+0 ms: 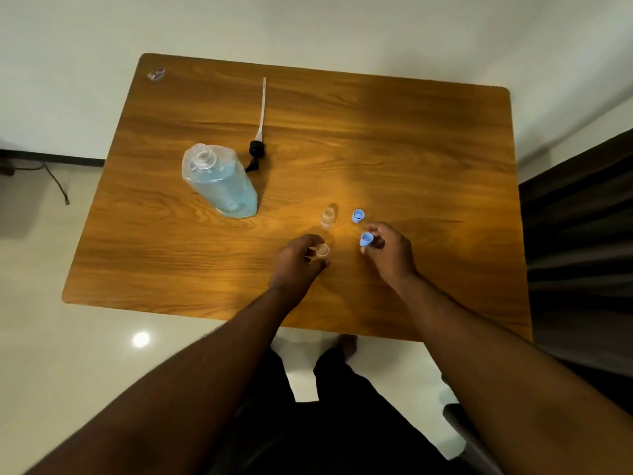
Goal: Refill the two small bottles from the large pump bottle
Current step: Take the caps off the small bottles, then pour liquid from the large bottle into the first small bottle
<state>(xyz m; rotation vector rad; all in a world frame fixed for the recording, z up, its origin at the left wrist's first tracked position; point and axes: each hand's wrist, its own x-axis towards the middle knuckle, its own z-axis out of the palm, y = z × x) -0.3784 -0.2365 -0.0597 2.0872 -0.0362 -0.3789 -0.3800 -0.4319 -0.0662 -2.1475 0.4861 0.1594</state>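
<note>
The large clear bottle with blue liquid stands open on the wooden table, left of centre. Its black pump head with a long white tube lies on the table just behind it. My left hand grips one small clear bottle, uncapped, near the table's front. A second small clear bottle stands open just beyond it. My right hand pinches a blue cap. Another blue cap lies on the table beside the second bottle.
A small clear wrapper lies at the far left corner of the table. A dark curtain hangs to the right. A cable trails on the pale floor at the left. My legs show below the table's front edge.
</note>
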